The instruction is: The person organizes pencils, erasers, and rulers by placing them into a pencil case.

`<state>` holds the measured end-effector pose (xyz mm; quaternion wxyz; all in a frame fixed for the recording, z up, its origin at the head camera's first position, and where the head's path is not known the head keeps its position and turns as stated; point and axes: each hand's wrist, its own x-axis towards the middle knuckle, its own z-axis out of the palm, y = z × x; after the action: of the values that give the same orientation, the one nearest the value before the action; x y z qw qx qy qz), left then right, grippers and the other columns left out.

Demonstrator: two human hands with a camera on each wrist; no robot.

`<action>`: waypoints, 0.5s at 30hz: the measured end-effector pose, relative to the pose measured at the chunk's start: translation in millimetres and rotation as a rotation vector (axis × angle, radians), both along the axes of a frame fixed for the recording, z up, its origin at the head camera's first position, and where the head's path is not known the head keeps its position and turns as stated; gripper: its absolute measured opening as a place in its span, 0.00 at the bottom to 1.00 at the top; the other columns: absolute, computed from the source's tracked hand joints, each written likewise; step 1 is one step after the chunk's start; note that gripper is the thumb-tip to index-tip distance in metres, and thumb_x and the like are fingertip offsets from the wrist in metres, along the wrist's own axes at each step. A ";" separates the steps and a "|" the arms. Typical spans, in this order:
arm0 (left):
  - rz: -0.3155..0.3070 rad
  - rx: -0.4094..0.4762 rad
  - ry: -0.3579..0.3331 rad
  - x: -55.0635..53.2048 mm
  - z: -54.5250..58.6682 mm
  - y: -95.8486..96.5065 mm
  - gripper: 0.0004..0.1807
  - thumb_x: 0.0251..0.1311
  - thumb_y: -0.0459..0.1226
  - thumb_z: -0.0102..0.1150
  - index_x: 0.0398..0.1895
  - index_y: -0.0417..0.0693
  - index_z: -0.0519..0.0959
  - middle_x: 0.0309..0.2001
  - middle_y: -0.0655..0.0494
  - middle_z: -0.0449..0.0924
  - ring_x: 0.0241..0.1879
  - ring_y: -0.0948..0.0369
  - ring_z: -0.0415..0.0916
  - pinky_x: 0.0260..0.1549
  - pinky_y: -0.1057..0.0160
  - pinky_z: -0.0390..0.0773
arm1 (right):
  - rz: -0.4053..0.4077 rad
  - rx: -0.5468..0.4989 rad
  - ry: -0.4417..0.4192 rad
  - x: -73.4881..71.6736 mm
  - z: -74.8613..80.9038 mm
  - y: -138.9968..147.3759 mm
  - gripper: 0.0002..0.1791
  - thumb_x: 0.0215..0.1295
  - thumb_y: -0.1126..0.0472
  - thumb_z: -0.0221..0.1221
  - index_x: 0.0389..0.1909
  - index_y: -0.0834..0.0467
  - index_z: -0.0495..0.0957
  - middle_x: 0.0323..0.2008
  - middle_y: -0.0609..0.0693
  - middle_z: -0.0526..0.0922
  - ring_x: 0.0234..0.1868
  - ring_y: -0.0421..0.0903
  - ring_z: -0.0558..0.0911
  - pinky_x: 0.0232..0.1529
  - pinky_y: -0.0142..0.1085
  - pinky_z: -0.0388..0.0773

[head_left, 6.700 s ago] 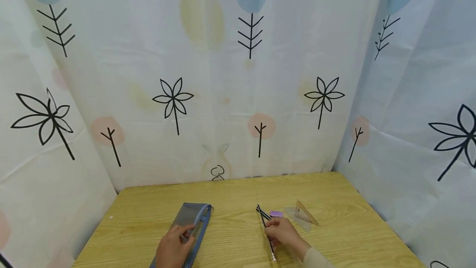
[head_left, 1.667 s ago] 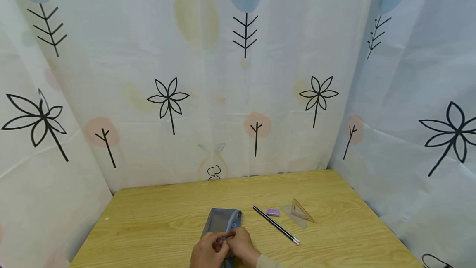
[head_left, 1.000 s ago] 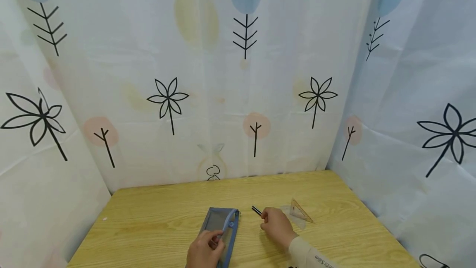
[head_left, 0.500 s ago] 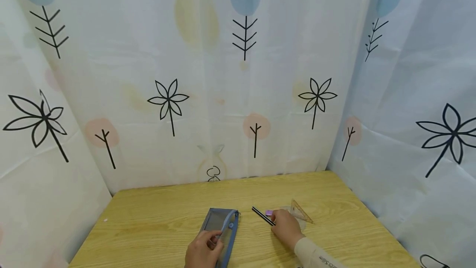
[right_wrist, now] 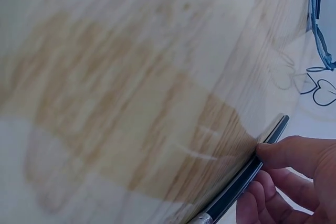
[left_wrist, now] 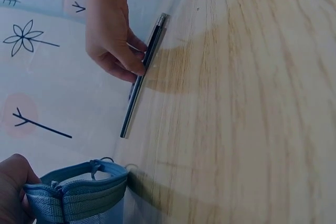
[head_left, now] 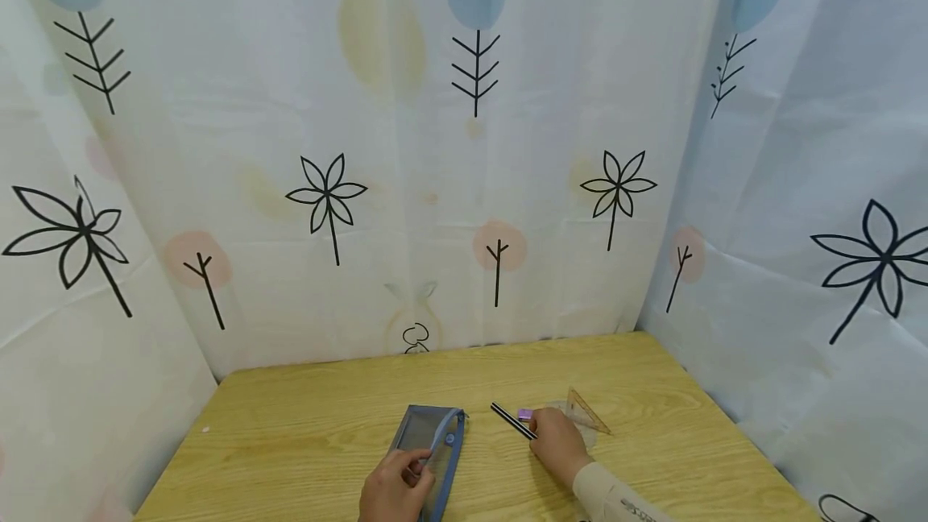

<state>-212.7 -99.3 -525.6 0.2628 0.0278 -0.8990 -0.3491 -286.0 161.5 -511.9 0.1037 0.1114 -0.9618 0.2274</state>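
Observation:
My left hand grips the opening edge of a grey mesh pencil case with blue zip trim. In the left wrist view, the mouth of the case gapes beside my left thumb. To the right, my right hand pinches black striped pencils lying slantwise on the table. The right wrist view has thumb and fingers on either side of the dark pencil shafts; their silver ends point toward the lower left. Just behind my right fingers is a purple eraser, partly covered.
A clear orange-tinted set square and another transparent ruler piece lie behind the right hand, partly hidden. The wooden table ends against a patterned curtain at the back and sides.
My right hand has left the pencil case and moved right to the pencils. Earlier, it held one pencil raised, and the case lay further left. Over the last half second both hands stay nearly still.

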 end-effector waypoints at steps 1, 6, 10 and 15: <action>0.000 0.001 0.001 0.1 0.4 0.0 0.11 0.42 0.33 0.68 0.29 0.60 0.87 0.22 0.73 0.69 0.19 0.77 0.67 0.20 0.72 0.69 | 0.003 -0.002 0.006 0.5 0.6 -0.3 0.08 0.46 0.72 0.68 0.23 0.60 0.78 0.24 0.48 0.78 0.25 0.40 0.74 0.26 0.38 0.74; -0.006 0.010 0.000 0.6 1.8 -0.3 0.11 0.42 0.33 0.67 0.29 0.59 0.87 0.22 0.72 0.69 0.19 0.77 0.67 0.19 0.72 0.68 | 0.005 0.009 0.023 1.2 0.4 -1.5 0.09 0.45 0.73 0.66 0.23 0.59 0.75 0.23 0.47 0.75 0.24 0.40 0.71 0.25 0.36 0.70; -0.004 0.007 -0.002 1.1 2.2 -0.6 0.11 0.42 0.33 0.67 0.29 0.59 0.87 0.22 0.72 0.69 0.20 0.77 0.67 0.20 0.72 0.69 | 0.005 0.039 0.054 0.3 -3.3 -2.5 0.11 0.44 0.74 0.65 0.22 0.57 0.74 0.23 0.45 0.72 0.23 0.39 0.70 0.24 0.35 0.69; -0.001 0.004 -0.009 2.3 2.6 -0.9 0.11 0.42 0.33 0.67 0.30 0.59 0.88 0.22 0.72 0.69 0.20 0.77 0.68 0.20 0.71 0.69 | 0.020 0.076 0.102 0.6 -6.5 -4.6 0.13 0.43 0.74 0.67 0.21 0.57 0.74 0.21 0.45 0.72 0.23 0.38 0.70 0.23 0.33 0.69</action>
<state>-210.5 -100.2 -523.0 0.2583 0.0294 -0.8996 -0.3508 -285.4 156.9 -518.3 0.1459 0.1363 -0.9620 0.1860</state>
